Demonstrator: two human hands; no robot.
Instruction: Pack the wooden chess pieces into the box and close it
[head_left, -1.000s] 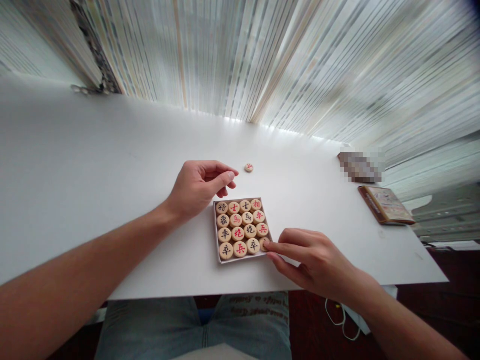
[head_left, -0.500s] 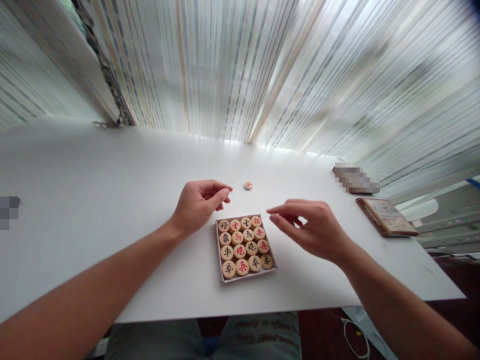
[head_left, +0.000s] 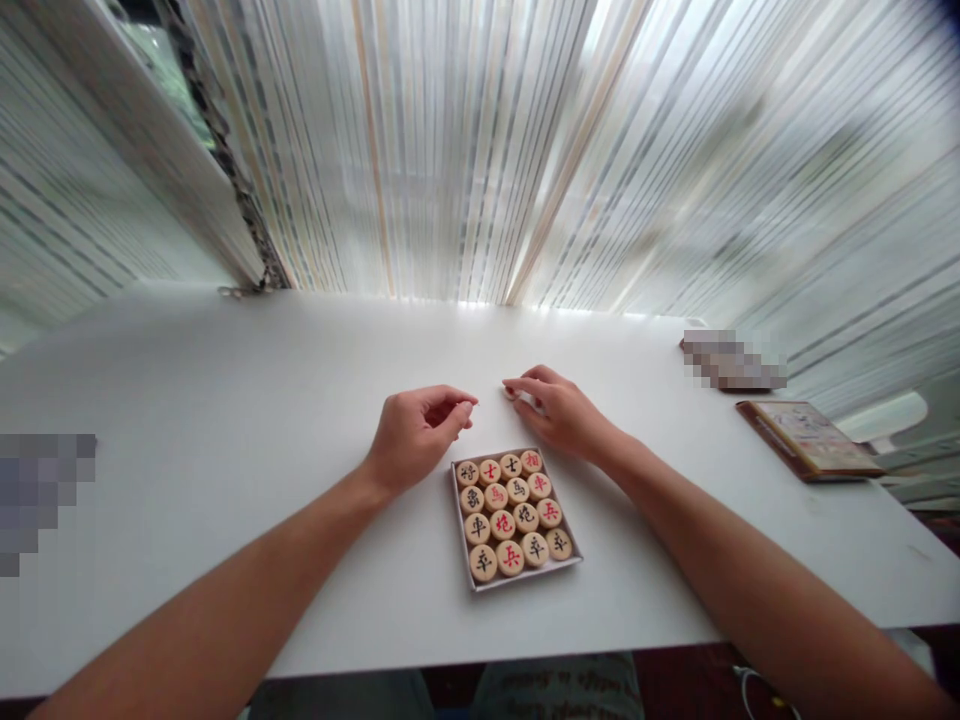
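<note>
A square shallow box (head_left: 463,540) on the table holds rows of round wooden Chinese chess pieces (head_left: 503,524), marked with red or black characters and lying face up. Beyond the box's far right corner, my right hand (head_left: 559,408) has its thumb and fingers closed around a single loose chess piece (head_left: 510,393), which is partly covered by the fingertips. My left hand (head_left: 420,430) hovers past the box's far left corner. Its thumb and fingertips are drawn together, and no piece shows between them.
The white table (head_left: 337,360) reaches back to a striped sheer curtain (head_left: 450,150). At the right lies a brown-edged book or flat case (head_left: 810,440), with a blurred-out object (head_left: 731,360) behind it. Another blurred-out item (head_left: 41,490) sits at the left edge.
My right hand has moved forward and left, from beside the box to the loose piece. The left hand keeps its pose near the box. The whole view has shifted slightly.
</note>
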